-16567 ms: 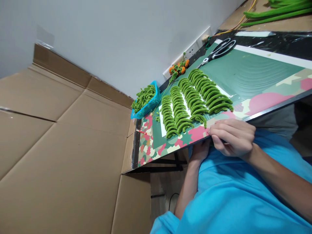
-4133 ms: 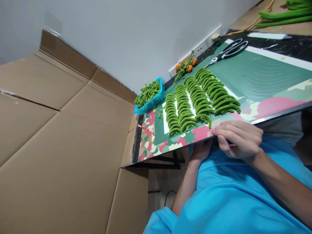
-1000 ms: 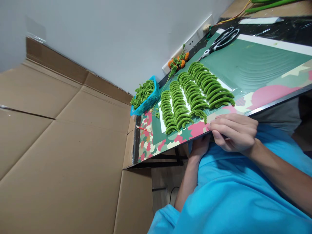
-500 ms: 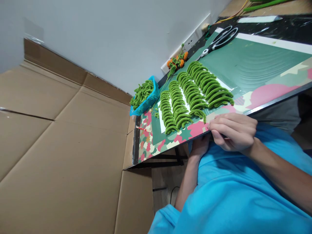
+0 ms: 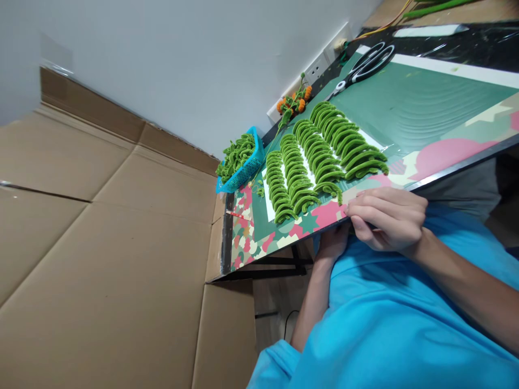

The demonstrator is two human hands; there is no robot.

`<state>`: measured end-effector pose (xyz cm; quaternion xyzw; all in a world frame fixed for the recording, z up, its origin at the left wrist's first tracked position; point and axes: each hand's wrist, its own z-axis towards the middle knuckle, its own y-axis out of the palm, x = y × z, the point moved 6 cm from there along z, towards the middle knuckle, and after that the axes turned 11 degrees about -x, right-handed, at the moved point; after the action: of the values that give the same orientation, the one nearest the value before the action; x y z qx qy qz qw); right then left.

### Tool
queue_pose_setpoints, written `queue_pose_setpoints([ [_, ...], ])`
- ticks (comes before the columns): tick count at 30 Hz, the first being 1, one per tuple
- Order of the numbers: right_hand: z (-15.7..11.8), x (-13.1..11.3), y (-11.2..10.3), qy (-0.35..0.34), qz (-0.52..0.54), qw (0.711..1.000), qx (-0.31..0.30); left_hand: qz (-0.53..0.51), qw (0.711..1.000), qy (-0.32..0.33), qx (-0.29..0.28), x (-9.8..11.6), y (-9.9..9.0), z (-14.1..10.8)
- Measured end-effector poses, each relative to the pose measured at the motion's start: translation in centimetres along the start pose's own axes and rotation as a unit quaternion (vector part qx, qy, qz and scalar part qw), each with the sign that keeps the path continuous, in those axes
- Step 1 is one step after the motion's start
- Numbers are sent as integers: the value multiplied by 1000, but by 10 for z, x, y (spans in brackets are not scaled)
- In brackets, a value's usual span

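Note:
My right hand [image 5: 387, 217] rests at the table's front edge with its fingers curled and pressed together; what they hold, if anything, is hidden. Below the tabletop lies my left hand [image 5: 334, 243], its fingers out of sight behind the edge and my other hand. Just beyond my hands, several rows of curved, fuzzy green pipe-cleaner pieces [image 5: 322, 143] lie on a white sheet [image 5: 269, 208]. One bent piece [image 5: 331, 189] at the near end of a row is closest to my right fingertips.
A blue basket [image 5: 243, 172] heaped with green fuzzy pieces stands at the table's far left corner. Black-handled scissors [image 5: 360, 70] lie behind the rows on the green mat [image 5: 425, 102]. Orange fuzzy flowers [image 5: 298, 102] sit near wall sockets [image 5: 317, 69]. Cardboard [image 5: 121, 270] borders the left side.

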<state>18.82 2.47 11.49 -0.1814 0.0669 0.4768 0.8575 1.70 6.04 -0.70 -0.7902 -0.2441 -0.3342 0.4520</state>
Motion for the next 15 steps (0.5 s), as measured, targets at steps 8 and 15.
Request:
queue_pose_setpoints([
  [8, -1, 0, 0, 1, -5, 1000, -2, 11, 1000, -10, -7, 2, 0, 0],
  [15, -2, 1, 1, 5, -4, 1000, -3, 5, 1000, -9, -2, 5, -1, 0],
])
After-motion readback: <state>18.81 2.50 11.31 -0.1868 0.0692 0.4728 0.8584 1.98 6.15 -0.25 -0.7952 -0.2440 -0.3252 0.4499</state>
